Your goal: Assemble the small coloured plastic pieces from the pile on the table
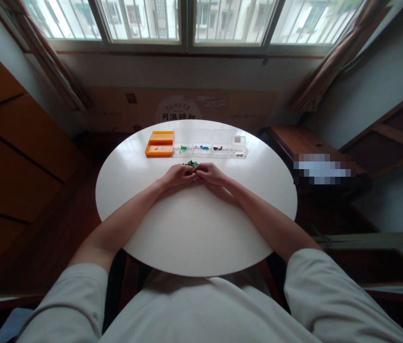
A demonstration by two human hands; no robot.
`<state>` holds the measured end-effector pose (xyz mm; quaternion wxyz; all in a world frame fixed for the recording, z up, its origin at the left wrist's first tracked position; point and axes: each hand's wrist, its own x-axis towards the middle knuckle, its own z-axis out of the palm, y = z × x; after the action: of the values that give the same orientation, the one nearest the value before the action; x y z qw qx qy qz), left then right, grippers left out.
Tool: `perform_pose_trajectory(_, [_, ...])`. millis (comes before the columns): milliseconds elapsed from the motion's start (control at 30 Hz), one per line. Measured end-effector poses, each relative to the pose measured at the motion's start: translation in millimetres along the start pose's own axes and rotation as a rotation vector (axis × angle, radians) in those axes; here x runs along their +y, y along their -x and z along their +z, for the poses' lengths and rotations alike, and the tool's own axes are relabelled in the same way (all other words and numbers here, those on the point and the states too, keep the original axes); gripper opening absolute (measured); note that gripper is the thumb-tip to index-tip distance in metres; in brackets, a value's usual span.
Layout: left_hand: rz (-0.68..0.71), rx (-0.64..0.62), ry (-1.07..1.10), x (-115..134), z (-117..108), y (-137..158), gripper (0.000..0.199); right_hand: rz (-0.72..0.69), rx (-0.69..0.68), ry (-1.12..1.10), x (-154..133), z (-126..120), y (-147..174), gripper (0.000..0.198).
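Note:
My left hand (179, 175) and my right hand (211, 173) meet over the middle of a white oval table (201, 228), fingertips together. Both are closed in a pinch; whatever is between the fingers is too small and too covered to name. Just beyond the fingertips lies a small pile of green and dark pieces (191, 163), partly hidden by the hands. Behind it stands an orange case (161, 136) with its lid up and a few tiny orange bits inside. Joined in line to its right are clear compartments holding green pieces (183, 148), blue pieces (204, 147) and dark brown pieces (217, 148).
At the right end of the clear row, one compartment holds whitish pieces (239, 154). A wooden bench (294, 138) with a blurred pale item stands right of the table. Windows (187, 21) and a printed cardboard panel (115, 105) are beyond the far edge.

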<state>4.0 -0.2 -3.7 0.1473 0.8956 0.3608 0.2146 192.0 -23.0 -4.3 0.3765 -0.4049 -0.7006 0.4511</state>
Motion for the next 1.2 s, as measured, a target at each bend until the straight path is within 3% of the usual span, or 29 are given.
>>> perform_pose_trajectory(1200, [0.003,-0.002,-0.031,1.5,-1.4,0.3,0.043,0.01,-0.007,-0.016,-1.1,0.1,0.9,0.015])
